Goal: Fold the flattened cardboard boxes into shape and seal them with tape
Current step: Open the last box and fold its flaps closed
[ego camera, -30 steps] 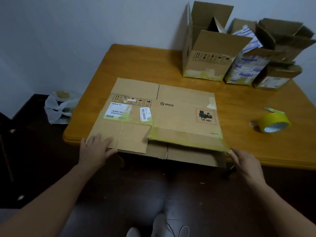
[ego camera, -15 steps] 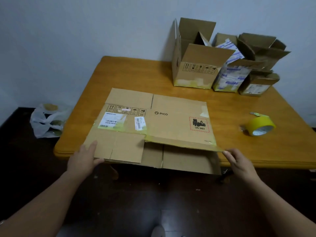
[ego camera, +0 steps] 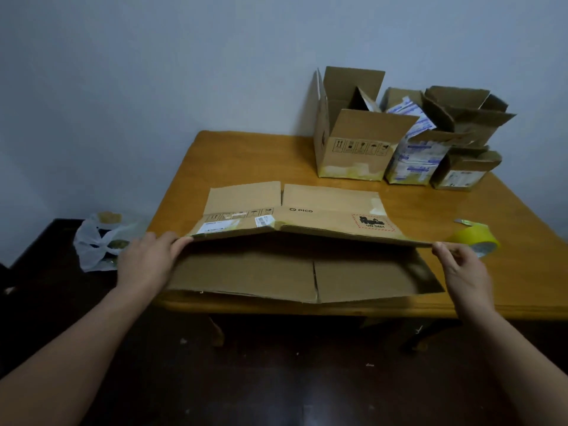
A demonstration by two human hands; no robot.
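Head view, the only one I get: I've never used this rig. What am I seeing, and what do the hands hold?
No machine here: a person wears one camera on the head, looking forward and down at their own bare hands. On the wooden table lies a flattened cardboard box. The left hand grips its upper layer at the left edge; the right hand pinches the right corner, holding it raised off the lower layer. A yellow tape roll lies at the right; opened boxes stand at the back.

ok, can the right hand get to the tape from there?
Probably yes: the tape lies just past the right hand, nothing between. But its fingers pinch the box corner, so it must let go first.
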